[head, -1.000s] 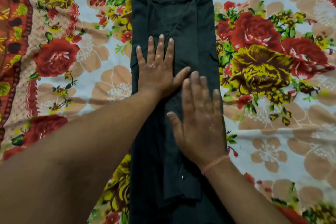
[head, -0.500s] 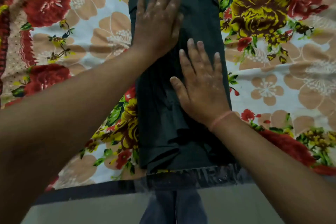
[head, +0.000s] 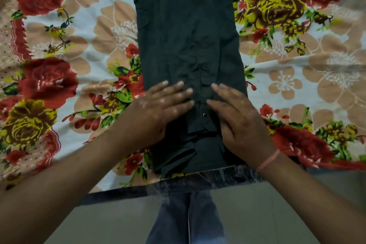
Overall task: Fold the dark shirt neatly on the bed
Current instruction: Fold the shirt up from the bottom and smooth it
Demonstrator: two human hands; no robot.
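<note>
surrounding dark shirt (head: 186, 25): floral bedsheet (head: 79, 45), jeans (head: 186, 222) nr hem.

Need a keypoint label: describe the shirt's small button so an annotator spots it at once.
On the floral bed lies a dark shirt folded into a long strip. Near its close end, the button sits in the gap between the left hand and right hand, both flat on the cloth. It is the only small shiny round dot there.

Looks down on a bed (head: 297, 89) spread with a bedsheet (head: 79, 49) of red and yellow roses and peach blossoms on pale ground. Ends nearside in a dark strip (head: 118, 194), with plain grey floor (head: 287, 214) below, softly lit.
</note>
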